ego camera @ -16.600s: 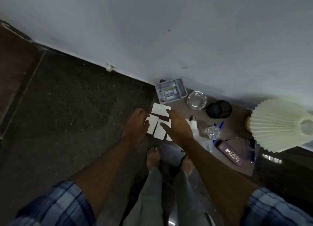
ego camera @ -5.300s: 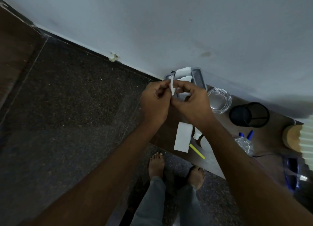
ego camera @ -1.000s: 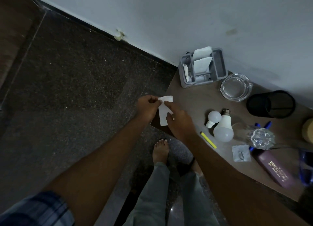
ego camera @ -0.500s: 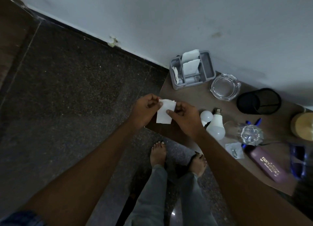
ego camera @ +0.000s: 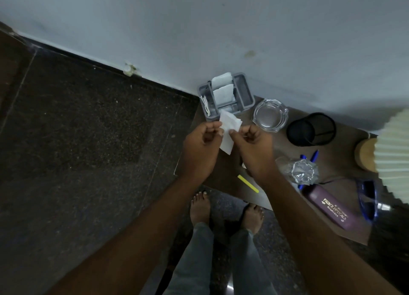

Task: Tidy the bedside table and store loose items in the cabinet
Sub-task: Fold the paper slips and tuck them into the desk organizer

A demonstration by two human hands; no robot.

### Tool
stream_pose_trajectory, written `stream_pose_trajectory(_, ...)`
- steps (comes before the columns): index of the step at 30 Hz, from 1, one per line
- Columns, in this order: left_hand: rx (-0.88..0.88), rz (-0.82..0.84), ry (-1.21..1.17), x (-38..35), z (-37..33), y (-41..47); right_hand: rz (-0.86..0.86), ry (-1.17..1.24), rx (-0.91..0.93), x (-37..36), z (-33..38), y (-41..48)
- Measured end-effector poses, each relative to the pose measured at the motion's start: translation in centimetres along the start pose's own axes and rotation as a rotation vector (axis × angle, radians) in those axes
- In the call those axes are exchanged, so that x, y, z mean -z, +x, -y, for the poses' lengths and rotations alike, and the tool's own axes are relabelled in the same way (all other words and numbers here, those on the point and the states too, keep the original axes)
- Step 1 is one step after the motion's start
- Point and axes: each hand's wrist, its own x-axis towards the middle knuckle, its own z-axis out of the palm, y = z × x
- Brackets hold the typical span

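Observation:
Both hands hold one white paper slip (ego camera: 229,128) above the brown bedside table (ego camera: 225,179). My left hand (ego camera: 200,148) pinches its left edge and my right hand (ego camera: 254,148) pinches its right edge, thumbs and forefingers closed on it. The slip is partly folded and hangs just in front of the grey organiser tray (ego camera: 243,95), which stands at the table's far left corner against the wall. Two white papers (ego camera: 222,89) stand upright in the tray, and a thin folded one sits in its left slot.
On the table lie a glass ashtray (ego camera: 270,115), a black mesh pen cup (ego camera: 311,128), a yellow stick (ego camera: 248,183), a crumpled clear wrapper (ego camera: 303,171), blue pens (ego camera: 309,156), a purple spectacle case (ego camera: 329,206), blue glasses (ego camera: 368,199) and a pleated lamp (ego camera: 394,153). Dark floor lies left.
Both hands have lifted the slip off the table's front edge and carried it up towards the grey tray, folding it. My right forearm now covers the bulbs.

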Motion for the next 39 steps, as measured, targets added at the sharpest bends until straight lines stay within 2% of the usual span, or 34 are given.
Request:
stream_pose_trajectory(7,-0.048,-0.005,-0.093,-2.1,-3.0,-0.8,-0.041,0.028,0.103,2.0,2.8,-0.1)
stream_pose_trajectory(19,-0.161,0.043,-0.124,-4.6,-7.1,5.0,-0.033,-0.203,0.383,3.6,6.4,4.8)
stream_pose_trajectory(26,-0.150,0.096,-0.035,-5.2,-7.5,7.9,0.006,-0.277,0.393,3.5,6.9,8.0)
stream_pose_trajectory(32,-0.088,0.060,0.010,-5.9,-7.1,8.6,-0.002,-0.288,0.339,3.0,5.8,8.9)
stream_pose_trajectory(39,-0.153,0.025,0.156,-6.5,-6.5,8.5,0.007,-0.209,0.257,2.4,4.5,9.2)
